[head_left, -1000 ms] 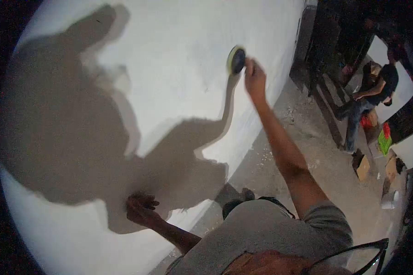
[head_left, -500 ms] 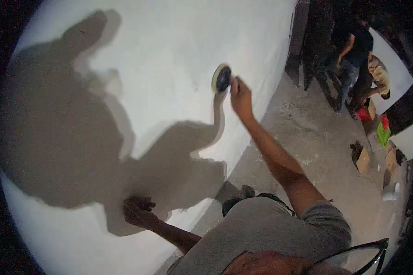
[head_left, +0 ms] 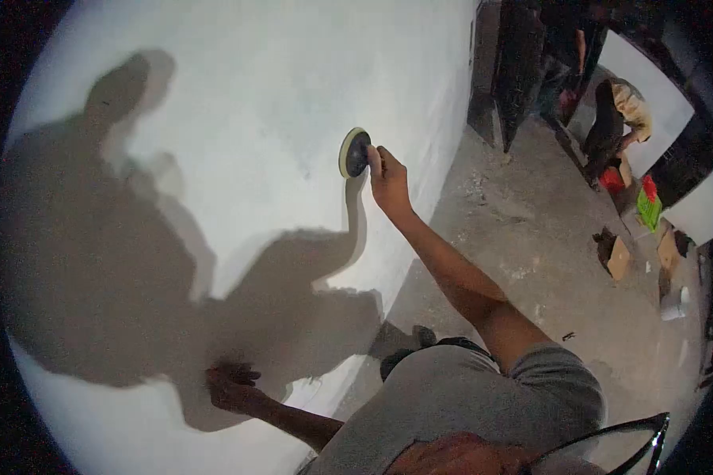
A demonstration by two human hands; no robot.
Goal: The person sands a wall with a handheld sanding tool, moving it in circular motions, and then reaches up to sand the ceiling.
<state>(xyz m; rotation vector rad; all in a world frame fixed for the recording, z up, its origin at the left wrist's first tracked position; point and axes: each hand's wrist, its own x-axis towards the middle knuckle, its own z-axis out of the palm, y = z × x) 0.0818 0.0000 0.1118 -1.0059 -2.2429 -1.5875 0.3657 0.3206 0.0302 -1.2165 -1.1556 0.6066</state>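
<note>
A round sanding pad (head_left: 355, 153), with a black back and a pale yellow rim, is pressed to the white wall (head_left: 293, 95). My right hand (head_left: 390, 180) grips the pad from its right side, the fingers curled behind it and the arm stretched out. Lower down, my left hand (head_left: 234, 388) is at the wall inside my own shadow. Its fingers look partly spread, and I see nothing in it; the dim light hides detail. My shadow (head_left: 111, 261) covers much of the wall's left side, and faint grey smudges mark the plaster near the pad.
Concrete floor (head_left: 499, 222) runs along the wall's foot on the right. Farther off, a person (head_left: 630, 111) bends beside a white panel (head_left: 650, 87); another person in dark clothes (head_left: 562, 47) stands behind. Cardboard pieces (head_left: 616, 257), a green and red item (head_left: 649, 204) and a white container (head_left: 675, 304) lie there.
The view has shifted. In it the sanding pad and my right hand sit farther left and a little lower. The standing person has moved up and left, leaving the bending one more visible.
</note>
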